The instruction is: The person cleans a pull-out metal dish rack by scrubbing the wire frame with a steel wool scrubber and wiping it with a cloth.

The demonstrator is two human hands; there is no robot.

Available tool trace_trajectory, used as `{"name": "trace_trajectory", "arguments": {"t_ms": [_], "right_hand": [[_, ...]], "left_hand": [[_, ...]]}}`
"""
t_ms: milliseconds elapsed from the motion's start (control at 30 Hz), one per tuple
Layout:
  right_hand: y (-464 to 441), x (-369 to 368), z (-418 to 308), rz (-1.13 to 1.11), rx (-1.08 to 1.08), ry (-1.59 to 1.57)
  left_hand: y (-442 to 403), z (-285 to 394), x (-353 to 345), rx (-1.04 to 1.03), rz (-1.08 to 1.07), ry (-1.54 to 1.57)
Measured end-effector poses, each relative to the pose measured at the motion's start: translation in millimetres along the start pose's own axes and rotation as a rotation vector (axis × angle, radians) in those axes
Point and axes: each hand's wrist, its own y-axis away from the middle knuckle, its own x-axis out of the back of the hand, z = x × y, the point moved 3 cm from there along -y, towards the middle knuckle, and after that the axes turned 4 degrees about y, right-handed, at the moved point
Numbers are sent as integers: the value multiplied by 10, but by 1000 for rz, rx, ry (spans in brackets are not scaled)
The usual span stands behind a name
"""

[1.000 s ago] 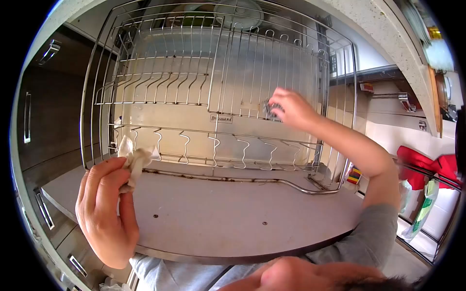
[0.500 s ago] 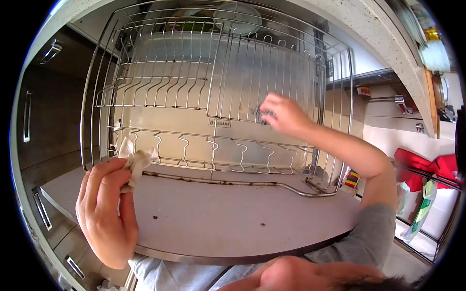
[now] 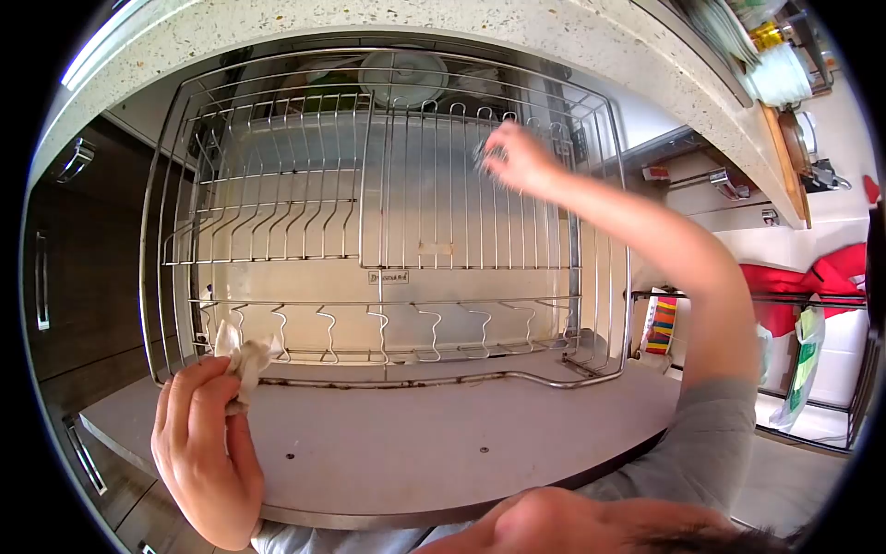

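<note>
A wire dish rack (image 3: 268, 264) fills the pulled-out drawer, with brown stains along its front rail. My left hand (image 3: 205, 443) is closed on a crumpled off-white cloth (image 3: 247, 362) at the rack's front left corner. Over the right half of the rack, toward the back, my right hand (image 3: 524, 164) is closed round a grey steel wool scourer (image 3: 481, 157). The scourer is by the upright wires; whether it touches them I cannot tell. A small label plate (image 3: 389, 277) hangs at the rack's middle.
The drawer's front panel (image 3: 388, 452) lies between my body and the rack. A speckled countertop (image 3: 406, 20) overhangs the back. Behind the rack sits a round dish (image 3: 403, 78). Dark cabinet doors (image 3: 83, 268) stand at the left, and a red cloth (image 3: 784, 288) hangs at the right.
My right hand has moved with the scourer toward the back of the rack. My left hand keeps its hold on the cloth at the front corner. The head view has shifted.
</note>
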Motion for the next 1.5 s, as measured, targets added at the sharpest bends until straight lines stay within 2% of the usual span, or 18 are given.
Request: {"name": "trace_trajectory", "arguments": {"t_ms": [67, 167, 367, 433, 500, 533, 600, 700, 767, 833, 900, 1000, 1133, 1233, 1300, 1367, 1433, 1500], "right_hand": [[-88, 246, 110, 79, -18, 106], [-264, 93, 420, 254, 174, 142], [-389, -169, 261, 268, 216, 385], [-346, -61, 172, 162, 254, 438], [-322, -44, 146, -171, 94, 202], [-364, -53, 160, -175, 98, 206], [-466, -24, 235, 138, 47, 148], [-361, -173, 168, 264, 31, 333], [-296, -121, 120, 120, 46, 423], [-292, -61, 174, 7, -52, 154], [-451, -83, 175, 52, -113, 175], [-522, -271, 115, 349, -70, 108], [-467, -265, 124, 207, 65, 240], [-538, -153, 98, 165, 29, 134], [-594, -227, 46, 283, 5, 47], [-530, -325, -38, 415, 15, 268], [-418, -293, -43, 381, 79, 320], [-414, -161, 71, 207, 68, 129]], "left_hand": [[15, 4, -14, 29, -8, 6], [2, 7, -8, 44, 5, -2], [-2, -5, -15, 35, -25, -5], [-5, 0, -2, 34, -12, -5], [-2, -1, -3, 46, -6, 21], [4, -9, -6, 52, -4, 24], [4, -11, -6, 27, -1, 12], [13, -15, -7, 15, 9, -7], [10, -15, 3, 22, 3, -6], [6, -8, 5, 22, 2, -4], [-1, -1, 2, 3, 4, -30], [-6, -8, -5, -4, -1, -31], [-2, -13, 7, 22, -4, -26], [-4, -21, -5, 13, 4, -8], [-18, -14, -8, -29, 5, -17], [-13, -11, -10, 1, -1, -12], [5, -16, -9, 29, 3, -5], [3, -26, -12, 14, 10, 34]]}}
